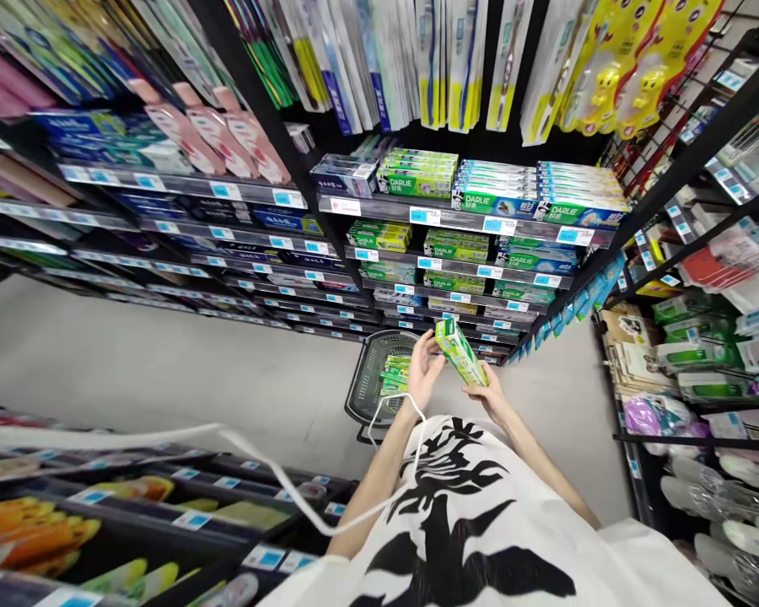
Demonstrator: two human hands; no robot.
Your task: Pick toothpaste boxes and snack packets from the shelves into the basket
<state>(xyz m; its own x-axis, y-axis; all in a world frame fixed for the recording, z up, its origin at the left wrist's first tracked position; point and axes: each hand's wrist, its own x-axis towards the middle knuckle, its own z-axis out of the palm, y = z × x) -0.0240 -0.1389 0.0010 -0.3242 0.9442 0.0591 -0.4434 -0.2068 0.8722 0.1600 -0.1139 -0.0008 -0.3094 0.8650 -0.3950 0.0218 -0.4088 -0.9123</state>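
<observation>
My right hand [489, 393] grips the lower end of a green and yellow toothpaste box [460, 352], which is tilted up and to the left in front of my body. Close to the box's left side is my left hand [423, 367], its fingers apart and slightly curved; whether a fingertip touches the box is hard to see. Below and left of my left hand sits a dark grey shopping basket [357, 384]. Several similar green toothpaste boxes [395, 374] lie inside it, partly hidden by my left hand and forearm.
Ahead stands a black shelf rack [379, 206] with rows of boxed toothpaste [417, 175] and hanging toothbrush packs [468, 67]. Pink bottles [212, 131] stand to the left. A goods rack [702, 438] borders the right side. A white cord [278, 472] crosses the lower left.
</observation>
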